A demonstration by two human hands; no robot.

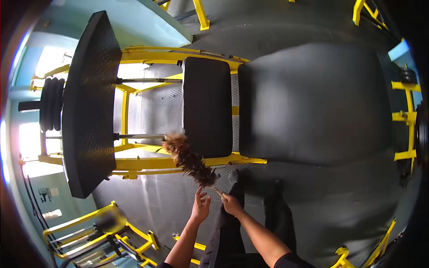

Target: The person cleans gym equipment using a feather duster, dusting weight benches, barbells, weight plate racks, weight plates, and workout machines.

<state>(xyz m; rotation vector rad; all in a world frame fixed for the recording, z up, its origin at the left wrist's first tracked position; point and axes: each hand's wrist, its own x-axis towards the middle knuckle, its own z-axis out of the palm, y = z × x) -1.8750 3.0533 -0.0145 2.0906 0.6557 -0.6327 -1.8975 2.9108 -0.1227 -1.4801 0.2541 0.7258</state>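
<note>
A brown feather duster [190, 161] points up and to the left, its feathered tip over the lower metal rod and yellow side rail of a gym machine. My right hand [231, 204] is closed around the duster's thin handle. Just left of the handle, my left hand [201, 205] is raised with fingers apart, close below the feathers and holding nothing. Beside the duster lies the machine's smaller black pad [208, 107]. Farther left, a large black plate [91, 102] stands on the two rods.
A big black padded backrest [317, 105] extends to the right on the yellow frame [178, 54]. Stacked black weights [52, 105] sit behind the plate. More yellow gym equipment [143, 239] stands at lower left, with a yellow rack [404, 117] at far right.
</note>
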